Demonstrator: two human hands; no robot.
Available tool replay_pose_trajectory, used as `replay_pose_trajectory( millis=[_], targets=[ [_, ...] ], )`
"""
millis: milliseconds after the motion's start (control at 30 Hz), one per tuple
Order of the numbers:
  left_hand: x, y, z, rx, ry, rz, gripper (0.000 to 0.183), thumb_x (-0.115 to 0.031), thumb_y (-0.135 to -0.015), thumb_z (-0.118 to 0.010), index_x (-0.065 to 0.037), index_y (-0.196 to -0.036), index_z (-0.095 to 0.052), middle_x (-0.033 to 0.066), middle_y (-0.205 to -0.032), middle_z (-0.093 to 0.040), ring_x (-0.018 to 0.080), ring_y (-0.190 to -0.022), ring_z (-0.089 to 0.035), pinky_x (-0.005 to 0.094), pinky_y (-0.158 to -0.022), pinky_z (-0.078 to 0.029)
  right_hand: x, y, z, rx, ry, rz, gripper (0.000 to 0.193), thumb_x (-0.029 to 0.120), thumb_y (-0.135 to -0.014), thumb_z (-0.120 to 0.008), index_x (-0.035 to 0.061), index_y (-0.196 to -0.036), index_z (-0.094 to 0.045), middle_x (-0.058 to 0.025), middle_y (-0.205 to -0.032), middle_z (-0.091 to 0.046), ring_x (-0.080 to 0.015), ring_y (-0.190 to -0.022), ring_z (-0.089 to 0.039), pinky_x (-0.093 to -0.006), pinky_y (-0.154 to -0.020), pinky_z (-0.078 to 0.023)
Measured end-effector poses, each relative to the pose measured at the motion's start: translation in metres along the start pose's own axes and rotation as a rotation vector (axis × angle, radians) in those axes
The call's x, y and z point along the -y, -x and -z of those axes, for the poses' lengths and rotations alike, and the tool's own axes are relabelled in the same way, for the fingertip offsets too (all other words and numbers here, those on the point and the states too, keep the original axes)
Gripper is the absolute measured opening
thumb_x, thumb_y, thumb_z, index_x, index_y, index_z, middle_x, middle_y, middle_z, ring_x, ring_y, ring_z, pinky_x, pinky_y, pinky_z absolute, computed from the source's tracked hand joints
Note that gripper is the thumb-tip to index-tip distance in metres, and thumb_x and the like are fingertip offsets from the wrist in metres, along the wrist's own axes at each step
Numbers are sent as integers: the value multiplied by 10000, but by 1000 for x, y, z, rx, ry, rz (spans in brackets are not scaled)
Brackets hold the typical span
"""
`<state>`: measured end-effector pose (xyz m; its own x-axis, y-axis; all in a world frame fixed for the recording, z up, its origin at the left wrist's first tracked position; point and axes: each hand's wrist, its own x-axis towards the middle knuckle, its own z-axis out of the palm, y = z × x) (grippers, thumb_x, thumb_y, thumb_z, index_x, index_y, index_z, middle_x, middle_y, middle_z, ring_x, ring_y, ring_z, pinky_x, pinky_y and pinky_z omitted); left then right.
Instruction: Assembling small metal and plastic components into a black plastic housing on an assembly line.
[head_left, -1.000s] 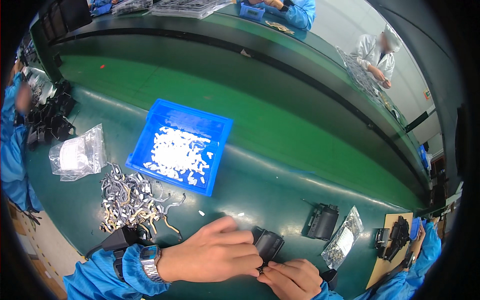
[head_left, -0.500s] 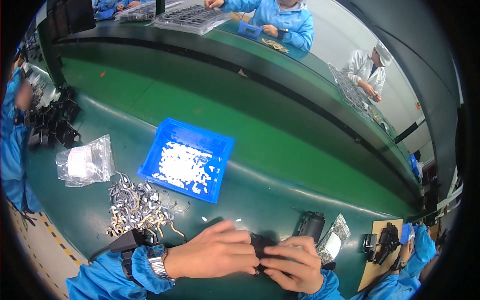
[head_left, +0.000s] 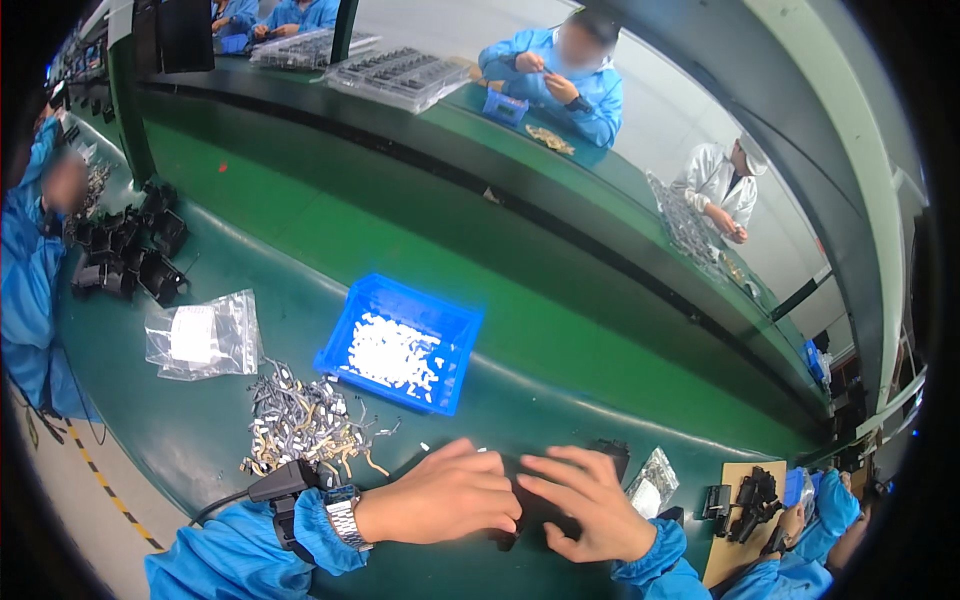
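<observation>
A dark black part (head_left: 538,508) lies between my hands near the table's front edge, its shape mostly hidden. My left hand (head_left: 440,495), with a metal watch at the wrist, has its fingers curled over the part's left side and seems to hold it. Over its right side, my right hand (head_left: 597,503) has its fingers spread and the thumb apart, gripping nothing. Just beyond my hands, a small white piece (head_left: 482,450) rests on the table. Another black part (head_left: 612,456) sits behind my right hand, partly covered.
A blue bin (head_left: 466,350) holds many small white pieces (head_left: 390,352). Left of it are a heap of short cables (head_left: 300,425) and a clear bag (head_left: 205,338). Black housings (head_left: 125,245) pile up far left. Another clear bag (head_left: 652,482) lies right, near a co-worker's board (head_left: 716,565).
My right hand has loosened from the black part, its fingers now spread and raised. The left hand stays on the part. The whole view has shifted slightly.
</observation>
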<state>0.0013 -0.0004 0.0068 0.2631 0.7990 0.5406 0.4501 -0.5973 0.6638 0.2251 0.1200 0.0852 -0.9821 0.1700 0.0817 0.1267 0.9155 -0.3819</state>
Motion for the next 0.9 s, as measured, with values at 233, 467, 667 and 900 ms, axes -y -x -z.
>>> replay_pose_trajectory(
  millis=[233, 467, 667, 900],
  targets=[
    [-8, -3, 11, -200, -81, 18, 159, -272, -912, -771, -184, -1044, -779, -55, -1055, -703, 162, -919, -613, 335, -808, -444, -14, -36, 2, 292, -59, 73, 638, 182, -752, -858, 0, -1314, -614, -154, -1349, -650, -303, -1262, -614, -415, -1040, -484],
    [-17, 5, 6, -452, -203, -97, 218, -207, -849, -822, -166, -1061, -800, -2, -1077, -704, 177, -783, -623, 335, -727, -470, -127, -96, 15, -395, -112, -731, 739, 374, -652, -970, -59, -1165, -660, -208, -1067, -766, -293, -1006, -757, -403, -906, -602],
    [-9, 4, 5, -425, -197, -90, 126, -214, -900, -792, -145, -1003, -767, -16, -1031, -668, 162, -754, -608, 322, -687, -436, -133, -89, 3, -312, -6, -779, 990, 403, -648, -984, -47, -1421, -560, -243, -1274, -695, -334, -1189, -689, -433, -1023, -548],
    [-14, -1, 8, -408, -254, -81, 143, -234, -878, -811, -153, -984, -757, -34, -1000, -667, 152, -736, -602, 318, -675, -422, -72, 7, 56, -64, -46, -695, 926, 429, -684, -972, 20, -1413, -573, -203, -1351, -648, -346, -1155, -673, -419, -978, -559]
  ],
)
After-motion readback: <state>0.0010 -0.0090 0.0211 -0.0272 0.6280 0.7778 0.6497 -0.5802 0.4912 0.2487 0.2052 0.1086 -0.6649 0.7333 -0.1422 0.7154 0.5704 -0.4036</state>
